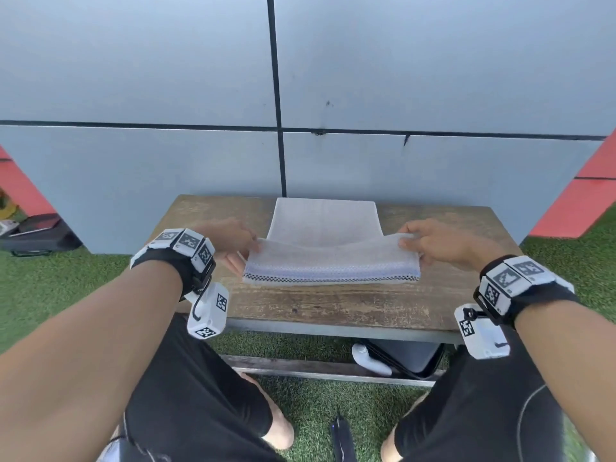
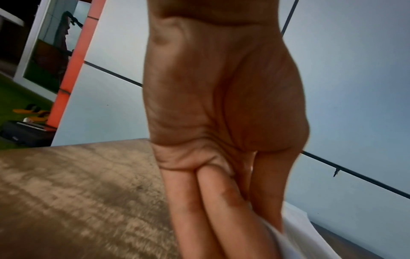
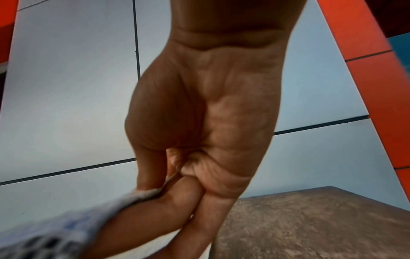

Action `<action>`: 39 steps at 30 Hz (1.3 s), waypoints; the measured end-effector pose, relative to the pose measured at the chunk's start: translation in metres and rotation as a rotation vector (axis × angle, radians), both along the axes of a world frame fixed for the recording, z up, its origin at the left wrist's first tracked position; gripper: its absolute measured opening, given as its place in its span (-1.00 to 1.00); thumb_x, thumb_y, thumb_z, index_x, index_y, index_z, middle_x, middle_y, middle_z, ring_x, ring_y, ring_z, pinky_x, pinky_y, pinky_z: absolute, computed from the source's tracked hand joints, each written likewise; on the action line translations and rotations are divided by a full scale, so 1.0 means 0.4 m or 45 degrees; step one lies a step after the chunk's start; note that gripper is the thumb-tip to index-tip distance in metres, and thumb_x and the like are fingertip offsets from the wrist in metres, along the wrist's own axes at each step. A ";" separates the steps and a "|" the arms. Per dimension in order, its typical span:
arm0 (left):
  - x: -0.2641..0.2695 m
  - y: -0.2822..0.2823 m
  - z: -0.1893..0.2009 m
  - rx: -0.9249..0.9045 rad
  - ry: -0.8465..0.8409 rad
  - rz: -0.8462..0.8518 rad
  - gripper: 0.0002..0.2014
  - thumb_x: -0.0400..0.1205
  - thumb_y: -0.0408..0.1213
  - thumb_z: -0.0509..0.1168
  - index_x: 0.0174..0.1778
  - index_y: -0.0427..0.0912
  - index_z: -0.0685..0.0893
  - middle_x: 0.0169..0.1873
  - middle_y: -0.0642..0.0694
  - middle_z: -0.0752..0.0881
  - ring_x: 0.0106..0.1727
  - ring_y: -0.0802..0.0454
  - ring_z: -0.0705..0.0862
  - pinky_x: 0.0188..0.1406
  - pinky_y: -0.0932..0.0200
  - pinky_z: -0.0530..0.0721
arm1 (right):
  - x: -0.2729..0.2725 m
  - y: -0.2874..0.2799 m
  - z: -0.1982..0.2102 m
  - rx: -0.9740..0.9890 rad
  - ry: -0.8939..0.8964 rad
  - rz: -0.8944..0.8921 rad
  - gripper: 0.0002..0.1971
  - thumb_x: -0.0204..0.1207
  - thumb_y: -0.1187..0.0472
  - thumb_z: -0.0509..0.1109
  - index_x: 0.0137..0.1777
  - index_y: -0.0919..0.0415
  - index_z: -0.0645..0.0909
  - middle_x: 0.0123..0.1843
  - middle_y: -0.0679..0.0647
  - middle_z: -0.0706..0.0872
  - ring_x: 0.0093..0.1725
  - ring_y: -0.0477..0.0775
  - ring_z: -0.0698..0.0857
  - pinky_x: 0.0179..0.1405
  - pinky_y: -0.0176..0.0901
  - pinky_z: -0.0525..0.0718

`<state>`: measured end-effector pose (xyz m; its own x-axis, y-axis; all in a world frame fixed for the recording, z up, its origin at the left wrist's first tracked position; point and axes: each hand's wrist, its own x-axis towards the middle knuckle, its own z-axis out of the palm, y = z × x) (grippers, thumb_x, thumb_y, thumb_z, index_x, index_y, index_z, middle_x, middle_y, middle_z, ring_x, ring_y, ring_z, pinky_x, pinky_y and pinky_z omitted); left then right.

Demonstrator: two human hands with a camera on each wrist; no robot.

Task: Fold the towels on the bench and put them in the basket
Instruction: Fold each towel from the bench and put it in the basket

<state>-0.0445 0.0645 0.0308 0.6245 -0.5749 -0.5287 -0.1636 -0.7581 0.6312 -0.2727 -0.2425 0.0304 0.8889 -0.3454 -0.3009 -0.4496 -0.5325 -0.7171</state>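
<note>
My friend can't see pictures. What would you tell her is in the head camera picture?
Two bare hands hold the ends of a white woven towel with a blue and black checked border, the left hand and right hand each pinching a lifted edge. The towel lies partly folded on a worn brown wooden bench before a grey panelled wall, on green artificial grass.

1. Left hand [image 1: 230, 240]: bare, forearm bare, no sleeve.
2. Left wristband [image 1: 176, 253]: black strap behind the hand, ringed with white blocks carrying black-and-white square markers.
3. Left camera [image 1: 208, 311]: white rounded box under the wrist on a black bracket, with markers on two faces.
4. Right hand [image 1: 440, 241]: bare, forearm bare.
5. Right wristband [image 1: 520, 281]: black strap with the same white marker blocks.
6. Right camera [image 1: 483, 333]: white box below the wrist, one marker showing.
7. Shorts [image 1: 186, 395]: black, knees bare.
</note>
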 end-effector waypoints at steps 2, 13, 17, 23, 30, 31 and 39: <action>-0.035 0.021 -0.004 0.100 0.194 0.022 -0.68 0.74 -0.38 0.25 0.40 -0.40 0.54 0.00 -0.40 0.82 -0.07 -0.29 0.85 -0.09 -0.15 0.84 | -0.024 0.014 -0.005 0.060 0.227 0.133 -0.86 0.74 0.19 0.27 0.08 0.20 0.64 -0.12 0.11 0.81 -0.25 0.01 0.80 -0.40 -0.29 0.66; -0.014 0.030 -0.073 -0.038 0.027 0.050 -0.73 0.75 -0.27 0.27 0.26 -0.38 0.64 0.00 -0.36 0.81 -0.11 -0.23 0.85 -0.21 0.04 0.83 | -0.012 0.008 -0.050 0.061 0.153 -0.009 -0.84 0.74 0.14 0.25 0.12 0.17 0.64 -0.08 0.12 0.85 -0.27 0.00 0.85 -0.35 -0.23 0.74; 0.046 -0.010 -0.109 -0.189 -0.208 0.148 -0.80 0.75 -0.22 0.27 0.08 -0.26 0.73 -0.04 -0.27 0.81 -0.17 -0.14 0.81 -0.20 0.09 0.77 | 0.046 -0.023 -0.080 0.043 -0.071 -0.179 -0.83 0.73 0.17 0.28 0.03 0.26 0.62 -0.07 0.25 0.83 -0.30 0.11 0.85 -0.35 -0.12 0.79; 0.130 -0.090 -0.143 -0.409 -0.313 0.348 -0.95 0.71 -0.27 0.33 -0.05 -0.12 0.66 -0.18 -0.21 0.80 -0.29 -0.16 0.80 -0.25 -0.03 0.81 | 0.176 -0.093 -0.114 -0.143 -0.151 -0.267 -0.82 0.72 0.18 0.30 -0.06 0.27 0.61 -0.13 0.25 0.81 -0.31 0.20 0.83 -0.33 0.01 0.83; 0.255 -0.199 -0.180 -0.350 -0.494 0.396 -0.87 0.68 -0.27 0.32 0.11 -0.10 0.70 -0.11 -0.17 0.80 -0.39 -0.06 0.79 -0.46 0.16 0.76 | 0.342 -0.181 -0.169 -0.276 -0.193 -0.320 -0.92 0.65 0.20 0.30 -0.02 0.15 0.62 -0.14 0.18 0.76 -0.29 0.24 0.81 -0.34 0.23 0.83; 0.277 -0.215 -0.192 -0.333 -0.514 0.406 -0.86 0.66 -0.28 0.31 0.10 -0.11 0.71 -0.10 -0.16 0.80 -0.36 -0.08 0.80 -0.39 0.10 0.80 | 0.362 -0.194 -0.181 -0.303 -0.186 -0.327 -0.92 0.61 0.16 0.30 -0.05 0.08 0.63 -0.16 0.12 0.76 -0.27 0.22 0.81 -0.30 0.22 0.84; 0.387 -0.308 -0.280 -0.133 -0.624 0.420 -0.85 0.63 -0.32 0.24 0.01 -0.15 0.71 -0.15 -0.17 0.79 -0.22 -0.11 0.75 -0.15 0.10 0.75 | 0.490 -0.240 -0.276 -0.508 -0.003 -0.415 -0.86 0.48 -0.05 0.26 -0.15 -0.05 0.59 -0.13 0.04 0.76 -0.07 0.20 0.70 0.06 0.06 0.69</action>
<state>0.1105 -0.0587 -0.0814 0.9356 -0.3427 -0.0853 -0.2209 -0.7564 0.6157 -0.0766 -0.3386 -0.0800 0.7163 -0.6923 -0.0871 -0.6366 -0.5973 -0.4879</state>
